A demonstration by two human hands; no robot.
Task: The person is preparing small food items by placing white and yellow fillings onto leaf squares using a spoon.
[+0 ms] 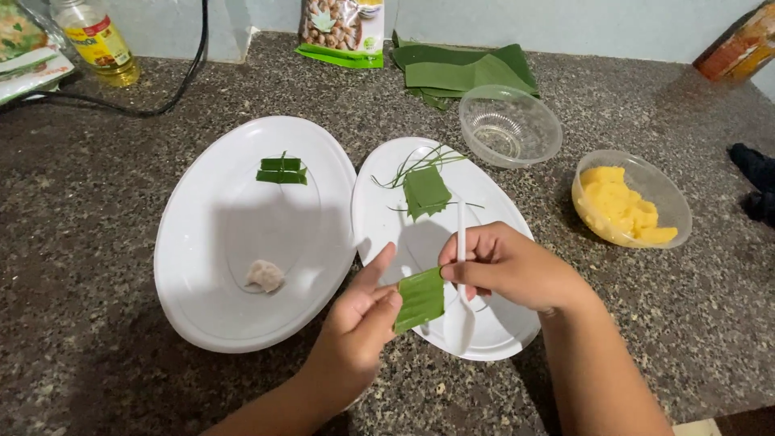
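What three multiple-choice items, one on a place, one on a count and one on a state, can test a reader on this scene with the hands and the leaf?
1. Where does the small tied leaf parcel lie?
A. in the clear bowl
B. on the left plate
C. on the counter

2. How many white plates are on the counter?
A. one
B. two
C. three

3. What is the state of the clear bowl beside the bowl of yellow food?
A. empty
B. full of leaves
C. upside down

Answers:
1. B: the parcel rests on the left plate, far from the pale lump.
2. B: only the left plate and the right plate show on the counter.
3. A: the clear bowl stands upright with nothing inside, next to the yellow food.

The left hand and right hand hold a leaf piece; the right also holds a white spoon.
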